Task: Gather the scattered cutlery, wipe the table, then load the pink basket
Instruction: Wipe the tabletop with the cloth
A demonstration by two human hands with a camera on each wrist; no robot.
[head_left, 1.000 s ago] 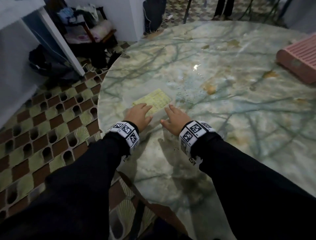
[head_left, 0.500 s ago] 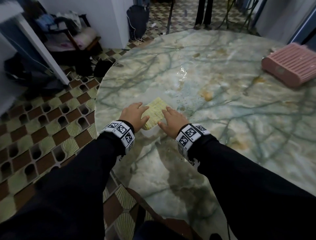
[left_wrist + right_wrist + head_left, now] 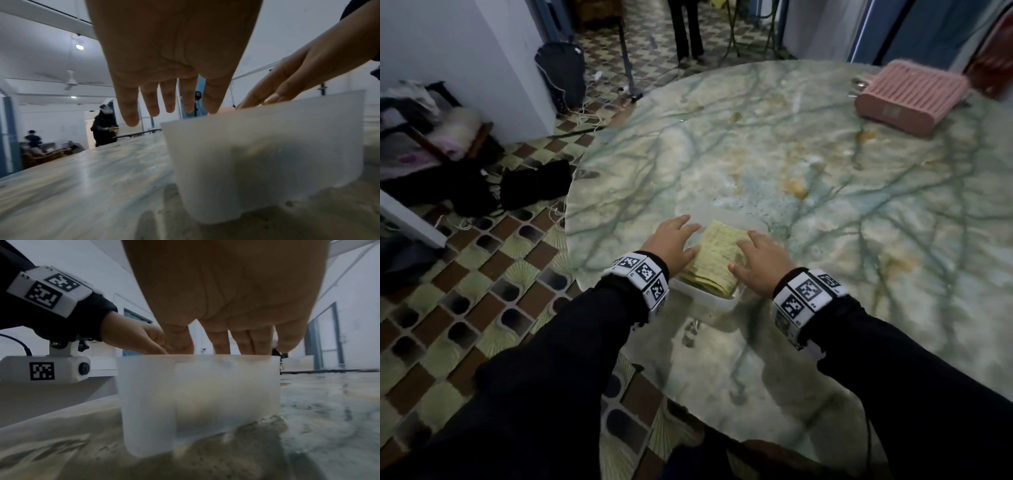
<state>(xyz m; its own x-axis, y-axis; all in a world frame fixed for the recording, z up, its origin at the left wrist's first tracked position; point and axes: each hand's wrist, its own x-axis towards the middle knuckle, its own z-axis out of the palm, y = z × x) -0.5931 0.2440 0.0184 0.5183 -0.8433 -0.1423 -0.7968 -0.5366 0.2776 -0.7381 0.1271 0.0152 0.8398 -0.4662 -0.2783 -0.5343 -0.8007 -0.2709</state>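
- A translucent white container [image 3: 709,297] stands on the marble worktop [image 3: 825,212], near the edge closest to the person.
- A folded yellow cloth [image 3: 717,257] lies on top of this container, between the two hands.
- The left hand [image 3: 671,241] is at the left side of the cloth. Its fingers [image 3: 152,104] are straight and a little spread. In the left wrist view they are above the container rim and hold nothing.
- The right hand [image 3: 763,262] is at the right side of the cloth. Its fingers [image 3: 221,344] are also straight and reach down to the container rim. I cannot tell if they press on the cloth or only touch it.
- The pink basket [image 3: 909,96] lies on the far right part of the worktop, well apart from the hands. It seems to be turned with the ribbed side up.
- Some yellow-brown stains [image 3: 796,188] and small drops are on the worktop behind the cloth.
- Both arms wear black sleeves [image 3: 571,359] and white bands with black square markers [image 3: 643,274].
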